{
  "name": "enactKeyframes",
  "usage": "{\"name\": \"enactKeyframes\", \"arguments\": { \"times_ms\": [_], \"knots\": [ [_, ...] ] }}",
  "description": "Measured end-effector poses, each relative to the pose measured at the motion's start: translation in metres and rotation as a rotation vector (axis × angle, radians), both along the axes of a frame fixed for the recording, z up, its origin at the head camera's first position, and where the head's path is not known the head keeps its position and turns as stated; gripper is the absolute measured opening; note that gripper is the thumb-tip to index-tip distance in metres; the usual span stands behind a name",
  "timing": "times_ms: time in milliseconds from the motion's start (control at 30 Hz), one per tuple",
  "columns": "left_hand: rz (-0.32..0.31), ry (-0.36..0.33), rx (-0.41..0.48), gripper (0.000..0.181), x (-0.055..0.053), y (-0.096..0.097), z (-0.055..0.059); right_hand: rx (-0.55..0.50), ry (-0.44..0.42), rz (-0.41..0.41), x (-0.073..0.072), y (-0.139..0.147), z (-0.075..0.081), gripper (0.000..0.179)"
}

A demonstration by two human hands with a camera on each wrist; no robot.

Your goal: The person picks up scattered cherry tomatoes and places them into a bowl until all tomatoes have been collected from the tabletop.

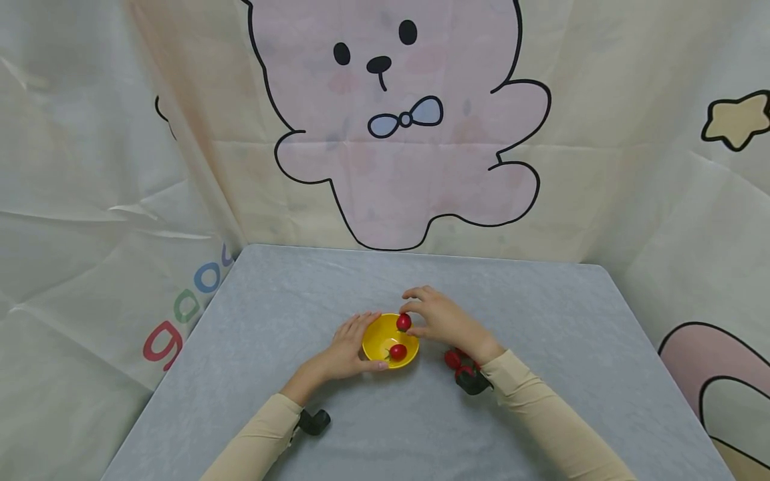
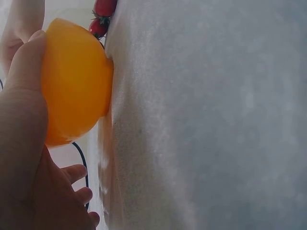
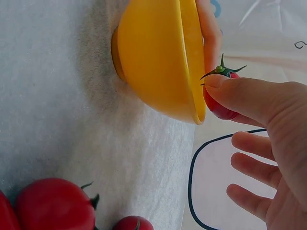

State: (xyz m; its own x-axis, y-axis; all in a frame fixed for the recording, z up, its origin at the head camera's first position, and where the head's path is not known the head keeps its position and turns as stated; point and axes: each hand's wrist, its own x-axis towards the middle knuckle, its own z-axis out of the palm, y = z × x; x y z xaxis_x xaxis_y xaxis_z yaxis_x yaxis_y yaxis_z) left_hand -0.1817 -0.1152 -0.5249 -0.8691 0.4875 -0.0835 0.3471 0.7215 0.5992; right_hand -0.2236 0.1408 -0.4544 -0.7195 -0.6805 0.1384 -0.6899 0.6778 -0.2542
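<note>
Bowl (image 2: 79, 79), yellow, stands upright on the grey table (image 1: 385, 434), directly between the two hands. Left hand (image 1: 344, 350) grips it at the rim, thumb on the near side and fingers along the far side. Right hand (image 1: 444, 319) pinches a red tomato (image 3: 219, 104) between thumb and index finger, its green calyx at the thumb tip; the other three fingers are spread clear of the fruit. Held tomato is at the mouth of the bowl; contact with the bowl cannot be determined. Second tomato (image 1: 398, 352) lies inside the bowl, between the left thumb and the right hand. Further tomatoes (image 1: 452, 359) lie grouped on the table beneath the right wrist, partly hidden by a black wrist camera (image 1: 472, 383); exact count cannot be confirmed. Cream sleeves (image 1: 553, 414) cover both forearms.
</note>
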Motion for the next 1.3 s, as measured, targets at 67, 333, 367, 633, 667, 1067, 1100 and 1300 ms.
{"name": "enactKeyframes", "arguments": {
  "times_ms": [67, 333, 367, 633, 667, 1067, 1100, 1300],
  "knots": [
    [-0.003, 0.000, -0.001, 0.106, 0.000, 0.000, 0.000, -0.001, -0.008, 0.002, 0.000, -0.001, 0.000, 0.037],
    [-0.018, 0.024, 0.023, 0.105, -0.001, -0.001, 0.000, 0.021, -0.015, 0.003, 0.001, -0.004, -0.006, 0.039],
    [-0.019, 0.024, 0.022, 0.105, -0.001, -0.001, 0.000, 0.026, -0.011, 0.005, 0.002, -0.004, -0.007, 0.040],
    [-0.028, 0.042, 0.017, 0.104, -0.001, -0.001, -0.002, 0.036, -0.003, 0.012, 0.003, -0.009, -0.010, 0.041],
    [-0.029, 0.041, 0.014, 0.104, -0.001, -0.001, -0.003, 0.040, 0.000, 0.010, 0.003, -0.010, -0.011, 0.041],
    [-0.030, 0.030, 0.018, 0.105, -0.001, -0.002, -0.003, 0.025, -0.036, -0.017, 0.006, -0.015, -0.018, 0.041],
    [-0.028, 0.030, 0.016, 0.105, -0.001, -0.001, -0.004, 0.026, -0.038, -0.019, 0.006, -0.015, -0.019, 0.041],
    [-0.025, 0.034, 0.018, 0.105, -0.002, -0.001, -0.004, 0.014, -0.043, -0.017, 0.005, -0.016, -0.025, 0.041]
  ]
}}
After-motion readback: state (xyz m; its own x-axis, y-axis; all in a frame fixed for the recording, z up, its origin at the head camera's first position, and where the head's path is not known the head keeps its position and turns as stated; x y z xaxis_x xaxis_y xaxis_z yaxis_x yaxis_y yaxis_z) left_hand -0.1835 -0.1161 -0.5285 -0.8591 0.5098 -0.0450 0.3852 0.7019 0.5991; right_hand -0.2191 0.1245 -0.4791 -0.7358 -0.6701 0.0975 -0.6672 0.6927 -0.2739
